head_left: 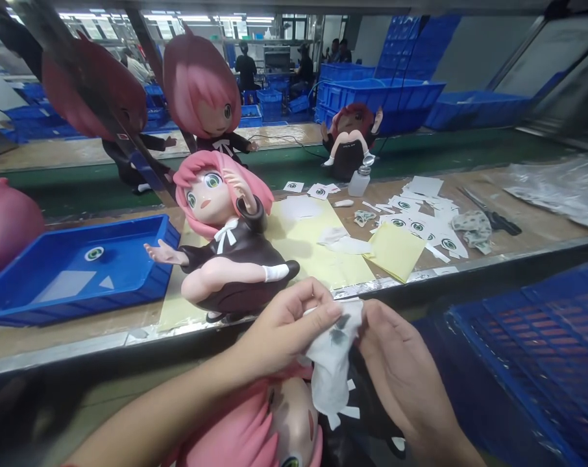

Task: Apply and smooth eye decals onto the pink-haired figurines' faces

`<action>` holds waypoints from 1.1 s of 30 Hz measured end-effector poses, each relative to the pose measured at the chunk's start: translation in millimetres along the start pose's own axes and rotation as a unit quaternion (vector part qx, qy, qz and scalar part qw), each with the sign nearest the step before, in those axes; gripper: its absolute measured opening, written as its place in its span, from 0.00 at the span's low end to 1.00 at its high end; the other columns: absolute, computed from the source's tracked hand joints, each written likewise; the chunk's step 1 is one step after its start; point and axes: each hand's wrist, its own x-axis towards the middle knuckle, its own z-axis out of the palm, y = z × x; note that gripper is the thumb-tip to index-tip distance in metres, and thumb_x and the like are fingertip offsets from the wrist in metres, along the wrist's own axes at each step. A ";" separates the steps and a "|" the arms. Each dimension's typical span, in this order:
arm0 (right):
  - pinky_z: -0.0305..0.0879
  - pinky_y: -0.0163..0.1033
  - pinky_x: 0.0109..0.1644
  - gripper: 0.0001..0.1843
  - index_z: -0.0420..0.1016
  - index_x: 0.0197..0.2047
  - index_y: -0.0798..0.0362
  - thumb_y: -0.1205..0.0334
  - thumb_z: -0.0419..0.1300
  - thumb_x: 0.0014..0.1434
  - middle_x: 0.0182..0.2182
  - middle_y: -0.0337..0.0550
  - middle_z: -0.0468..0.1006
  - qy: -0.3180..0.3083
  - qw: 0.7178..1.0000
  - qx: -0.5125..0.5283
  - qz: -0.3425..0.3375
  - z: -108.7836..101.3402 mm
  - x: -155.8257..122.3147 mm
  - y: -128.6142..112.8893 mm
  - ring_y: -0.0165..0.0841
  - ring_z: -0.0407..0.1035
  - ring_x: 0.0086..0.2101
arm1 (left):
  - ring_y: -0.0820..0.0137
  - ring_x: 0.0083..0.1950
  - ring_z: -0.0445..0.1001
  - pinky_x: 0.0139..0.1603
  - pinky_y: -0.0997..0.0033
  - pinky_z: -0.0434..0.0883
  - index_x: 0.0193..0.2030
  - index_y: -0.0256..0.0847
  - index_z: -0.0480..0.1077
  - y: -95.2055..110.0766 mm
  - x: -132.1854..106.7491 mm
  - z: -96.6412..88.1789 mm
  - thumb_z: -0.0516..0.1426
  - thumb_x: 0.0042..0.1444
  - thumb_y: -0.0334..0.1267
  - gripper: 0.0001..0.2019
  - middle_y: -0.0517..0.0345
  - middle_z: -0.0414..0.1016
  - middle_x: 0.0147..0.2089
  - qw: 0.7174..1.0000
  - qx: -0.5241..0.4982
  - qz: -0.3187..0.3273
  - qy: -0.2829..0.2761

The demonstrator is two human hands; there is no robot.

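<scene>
Just off the near edge of the bench (542, 232), the left hand (298, 321) and right hand (396, 357) pinch a stained white cloth (329, 370) between their fingers above a pink-haired figure (238, 425), apparently mid-wiping; the next move likely requires refolding to a clean face.

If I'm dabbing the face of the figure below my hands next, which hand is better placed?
Probably your left hand: it pinches the smudged white cloth above the figure's face. Your right hand is farther over, and its grip is partly hidden.
</scene>
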 end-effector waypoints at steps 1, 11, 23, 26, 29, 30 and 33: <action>0.65 0.35 0.37 0.18 0.77 0.41 0.49 0.42 0.62 0.65 0.31 0.40 0.73 -0.016 0.999 0.038 0.010 3.4 -0.1 1.7 0.31 0.65 0.33 | 0.79 0.26 0.59 0.26 0.79 0.55 0.36 0.39 0.64 -0.4 -0.6 0.4 0.63 0.63 0.51 0.17 0.65 0.65 0.28 1.000 0.001 0.029 0.009; 0.71 0.43 0.51 0.10 0.83 0.43 0.48 0.54 0.71 0.59 0.35 0.43 0.81 -0.052 0.974 0.188 0.117 20.2 -2.6 5.0 0.34 0.75 0.37 | 0.80 0.30 0.60 0.29 0.80 0.59 0.40 0.41 0.66 -8.6 -12.3 -3.4 0.57 0.69 0.45 0.10 0.65 0.65 0.33 0.977 0.111 0.153 0.098; 0.70 0.38 0.49 0.11 0.84 0.41 0.48 0.52 0.71 0.59 0.36 0.42 0.82 -0.039 0.989 0.120 0.075 23.2 -2.1 6.9 0.32 0.75 0.38 | 0.78 0.29 0.62 0.31 0.78 0.62 0.36 0.39 0.65 -3.7 -12.6 -1.1 0.58 0.66 0.52 0.17 0.65 0.66 0.30 0.989 0.099 0.069 0.086; 0.70 0.36 0.43 0.13 0.84 0.41 0.49 0.50 0.72 0.57 0.34 0.43 0.82 -0.048 0.987 0.114 0.103 21.8 -2.5 9.9 0.32 0.75 0.35 | 0.78 0.28 0.58 0.29 0.79 0.59 0.35 0.40 0.63 -4.6 -9.6 3.7 0.58 0.67 0.50 0.17 0.65 0.64 0.29 0.983 0.071 0.106 0.129; 0.71 0.37 0.42 0.13 0.84 0.41 0.49 0.51 0.74 0.55 0.31 0.42 0.81 -0.070 0.979 0.137 0.131 20.4 -4.7 11.6 0.32 0.75 0.33 | 0.78 0.29 0.59 0.29 0.79 0.59 0.35 0.40 0.63 -5.6 -8.6 6.7 0.59 0.67 0.49 0.16 0.65 0.64 0.29 0.977 0.065 0.131 0.154; 0.72 0.38 0.43 0.13 0.85 0.40 0.49 0.52 0.74 0.55 0.30 0.42 0.81 -0.071 0.977 0.147 0.135 20.1 -5.6 11.8 0.33 0.75 0.33 | 0.78 0.29 0.60 0.29 0.79 0.60 0.35 0.40 0.64 -5.8 -8.9 7.1 0.59 0.67 0.49 0.16 0.65 0.64 0.29 0.976 0.064 0.139 0.157; 0.73 0.42 0.46 0.11 0.85 0.39 0.48 0.52 0.74 0.55 0.30 0.41 0.81 -0.055 0.974 0.174 0.137 19.7 -7.5 12.9 0.34 0.75 0.34 | 0.78 0.28 0.59 0.28 0.79 0.60 0.34 0.40 0.64 -6.6 -10.8 7.6 0.60 0.66 0.48 0.16 0.65 0.63 0.28 0.972 0.053 0.154 0.170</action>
